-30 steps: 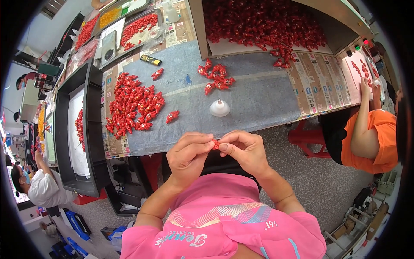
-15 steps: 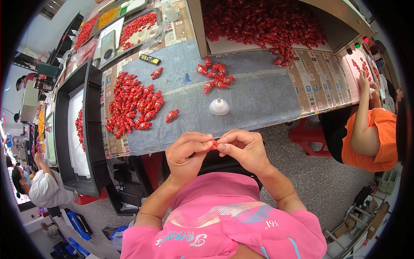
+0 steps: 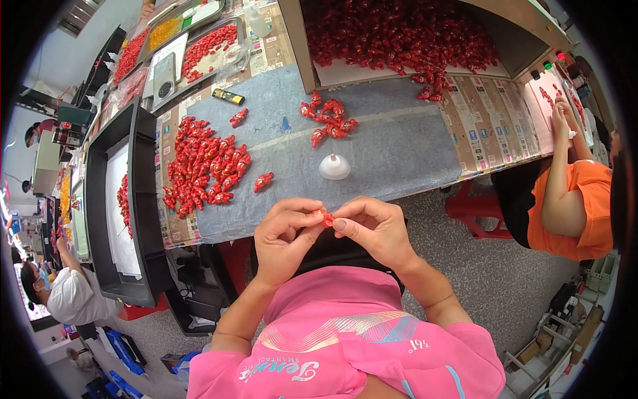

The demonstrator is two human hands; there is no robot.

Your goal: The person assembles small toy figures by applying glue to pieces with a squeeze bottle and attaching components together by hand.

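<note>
A small red plastic figure [image 3: 325, 218] is pinched between my two hands, just off the table's front edge. My left hand [image 3: 287, 233] grips it by thumb and forefinger, and my right hand [image 3: 372, 229] presses on its other side with fingertips. The fingers cover much of it. On the blue-grey mat [image 3: 279, 149] lies a big heap of similar red figures [image 3: 203, 163] to the left, with a single figure [image 3: 264, 181] beside it. A smaller cluster of figures [image 3: 329, 120] lies farther back. Just beyond my hands stands a white, domed bottle with a thin tip [image 3: 334, 166].
A black crate [image 3: 143, 199] stands left. At the back, an open box [image 3: 415, 74] holds many red figures. A yellow-black tube [image 3: 228, 96] and trays of red parts [image 3: 216, 46] lie back left. Co-workers sit at right, in an orange shirt [image 3: 575, 206], and at left.
The red figure has turned slightly between my fingers, and more of it shows. My hands stay almost in place; the view has shifted a little.
</note>
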